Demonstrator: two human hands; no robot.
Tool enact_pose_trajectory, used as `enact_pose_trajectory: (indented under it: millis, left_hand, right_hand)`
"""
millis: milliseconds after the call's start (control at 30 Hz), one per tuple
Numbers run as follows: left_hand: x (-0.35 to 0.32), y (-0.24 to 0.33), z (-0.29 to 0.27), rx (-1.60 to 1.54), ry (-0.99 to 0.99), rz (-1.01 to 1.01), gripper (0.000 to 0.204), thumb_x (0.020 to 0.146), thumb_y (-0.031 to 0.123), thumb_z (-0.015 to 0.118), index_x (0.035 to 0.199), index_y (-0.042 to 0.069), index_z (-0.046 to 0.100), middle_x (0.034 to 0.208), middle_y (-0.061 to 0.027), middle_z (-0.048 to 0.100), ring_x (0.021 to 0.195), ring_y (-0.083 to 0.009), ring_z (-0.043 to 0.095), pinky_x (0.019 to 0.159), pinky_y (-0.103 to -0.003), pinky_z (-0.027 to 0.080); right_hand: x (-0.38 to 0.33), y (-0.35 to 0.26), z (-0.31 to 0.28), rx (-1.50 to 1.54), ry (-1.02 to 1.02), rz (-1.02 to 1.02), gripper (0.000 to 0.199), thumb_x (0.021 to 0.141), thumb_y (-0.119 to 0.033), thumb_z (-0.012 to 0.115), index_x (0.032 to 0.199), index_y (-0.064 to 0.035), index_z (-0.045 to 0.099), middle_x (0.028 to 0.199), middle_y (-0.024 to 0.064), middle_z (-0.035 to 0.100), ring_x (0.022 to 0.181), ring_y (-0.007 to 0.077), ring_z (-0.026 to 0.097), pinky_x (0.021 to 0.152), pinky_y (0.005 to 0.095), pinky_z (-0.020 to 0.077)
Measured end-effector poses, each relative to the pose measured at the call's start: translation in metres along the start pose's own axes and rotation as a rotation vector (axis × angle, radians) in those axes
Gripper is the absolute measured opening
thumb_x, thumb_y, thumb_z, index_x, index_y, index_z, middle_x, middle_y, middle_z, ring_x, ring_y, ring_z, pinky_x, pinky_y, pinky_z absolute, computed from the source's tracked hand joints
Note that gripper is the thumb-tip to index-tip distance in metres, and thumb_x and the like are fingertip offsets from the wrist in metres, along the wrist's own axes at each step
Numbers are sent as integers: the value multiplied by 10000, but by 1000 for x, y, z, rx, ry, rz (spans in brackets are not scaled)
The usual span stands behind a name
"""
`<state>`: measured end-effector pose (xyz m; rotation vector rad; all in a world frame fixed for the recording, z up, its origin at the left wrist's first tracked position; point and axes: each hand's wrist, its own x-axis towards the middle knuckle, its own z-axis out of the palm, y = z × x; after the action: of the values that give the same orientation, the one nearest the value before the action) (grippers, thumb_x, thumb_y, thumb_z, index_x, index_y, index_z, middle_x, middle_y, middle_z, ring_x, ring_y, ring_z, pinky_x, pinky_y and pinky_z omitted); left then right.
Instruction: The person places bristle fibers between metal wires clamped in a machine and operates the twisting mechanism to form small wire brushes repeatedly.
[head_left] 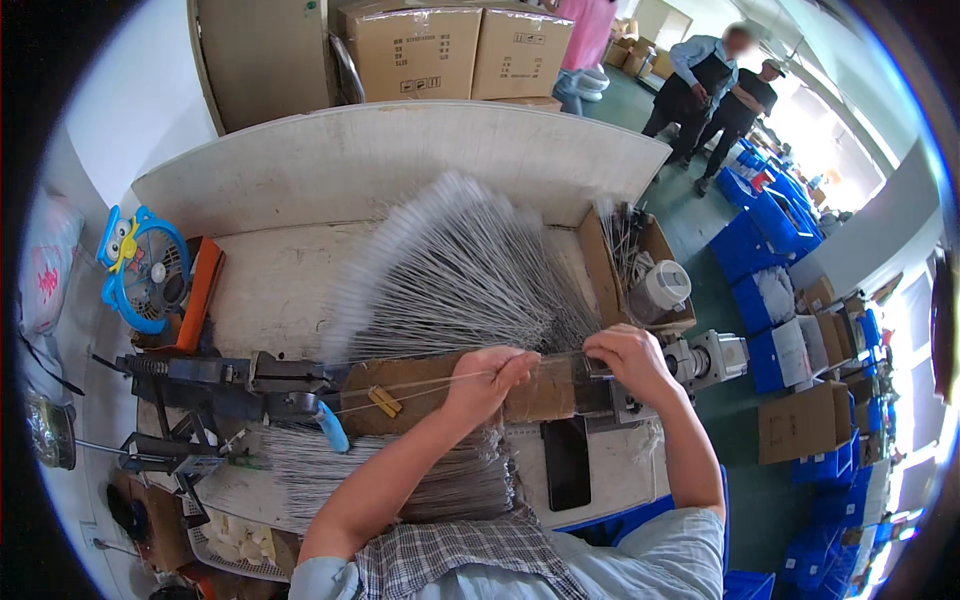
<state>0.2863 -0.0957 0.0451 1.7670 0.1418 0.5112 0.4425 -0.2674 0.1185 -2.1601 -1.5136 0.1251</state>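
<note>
My left hand (490,380) is closed in a pinch on thin pale wires (425,386), which run from it leftward over a cardboard strip (540,392). To its right, my right hand (632,362) is closed at the end of a metal bench fixture (625,402); fine strands seem to run between the two hands, but what its fingertips hold is too small to make out. A large fan of pale thin wires (455,285) spreads behind my hands. Another wire bundle (390,475) lies in front of the cardboard, partly under my left forearm.
A black phone (567,463) lies near the bench's front edge. Left are a blue-handled tool (332,428), a dark clamp rail (210,375) and a blue fan (150,270). An open carton (600,265) holds a lidded jar (662,290). People stand beyond the bench; blue bins (760,245) line the right.
</note>
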Motion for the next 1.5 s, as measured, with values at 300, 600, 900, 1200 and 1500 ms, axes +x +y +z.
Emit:
enact_pose_trajectory:
  millis: [300,600,900,1200,1500]
  left_hand:
    - [-24,1,3,-246,-29,-149,230,857,219,595,797,9,666,620,-32,585,568,-82,529,518,-236,417]
    - [-36,25,-3,-175,45,-284,298,896,231,548,777,-17,662,582,-26,583,524,-56,511,486,-208,404]
    - [-44,34,-5,-289,188,-388,310,866,258,595,733,-16,651,582,-14,573,549,-55,510,513,-201,413]
    - [-107,23,-61,-435,188,-529,248,862,248,589,819,11,647,688,-31,599,639,-99,546,606,-231,449]
    - [-182,-5,-143,-1781,640,-473,521,915,487,359,895,41,627,649,-28,525,534,-180,454,571,-346,409]
  right_hand:
    - [-16,-7,-13,127,-149,229,205,749,-181,659,911,-54,654,838,96,653,792,258,622,708,346,491]
    - [-29,-14,30,-340,181,-303,238,671,-141,698,892,-84,628,829,16,596,788,187,579,693,329,455]
    - [-18,-15,23,-412,112,-443,210,615,-108,609,823,-86,630,753,17,586,814,193,566,652,334,438]
    - [47,-78,52,151,-61,-489,114,640,-175,724,715,-99,683,611,24,566,684,214,547,598,328,467]
    - [111,-160,150,333,-80,-470,125,700,-189,689,768,-84,691,674,46,619,704,217,554,636,330,460]
